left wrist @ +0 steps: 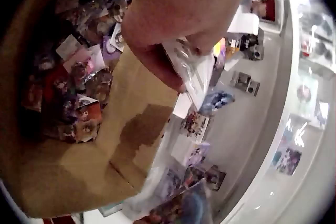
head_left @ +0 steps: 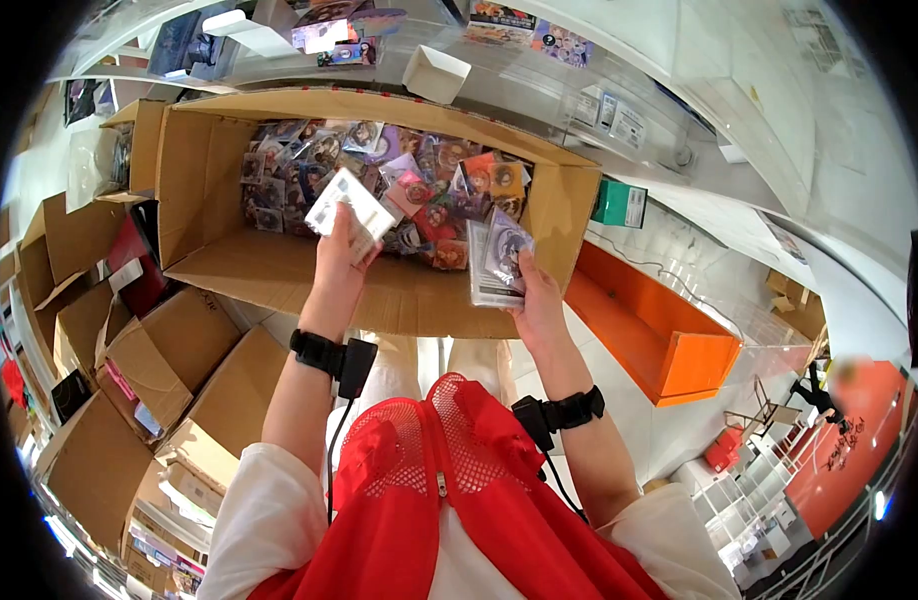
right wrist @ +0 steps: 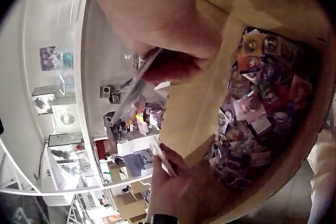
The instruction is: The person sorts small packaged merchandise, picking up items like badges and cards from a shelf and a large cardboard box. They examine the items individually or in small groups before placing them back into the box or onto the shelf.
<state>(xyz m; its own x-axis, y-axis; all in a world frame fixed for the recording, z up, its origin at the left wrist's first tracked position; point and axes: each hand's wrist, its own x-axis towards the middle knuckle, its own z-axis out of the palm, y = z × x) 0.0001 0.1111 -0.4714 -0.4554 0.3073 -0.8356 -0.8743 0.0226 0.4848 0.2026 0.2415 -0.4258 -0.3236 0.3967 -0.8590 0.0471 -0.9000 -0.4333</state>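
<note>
Over the left part of a cardboard box (head_left: pixel 309 270), my left hand (head_left: pixel 341 245) grips a small stack of white-backed cards in clear plastic sleeves (head_left: pixel 354 205), thumb on top. My right hand (head_left: pixel 537 300) pinches several clear-sleeved cards (head_left: pixel 504 250) over the box's right end, the upper one purple with a drawn character. Below both hands, the box holds a heap of plastic-wrapped badges and cards (head_left: pixel 419 180). In the left wrist view, the left hand's stack (left wrist: pixel 191 71) shows edge-on beside its curled fingers. The right hand's sleeve (right wrist: pixel 134 85) appears edge-on in the right wrist view.
Behind the box runs a glass display counter (head_left: pixel 519 80) with printed packs and a small white open box (head_left: pixel 436 75). An orange bin (head_left: pixel 659 330) stands to the right, near a green box (head_left: pixel 619 203). Opened cardboard boxes (head_left: pixel 179 340) crowd the left side.
</note>
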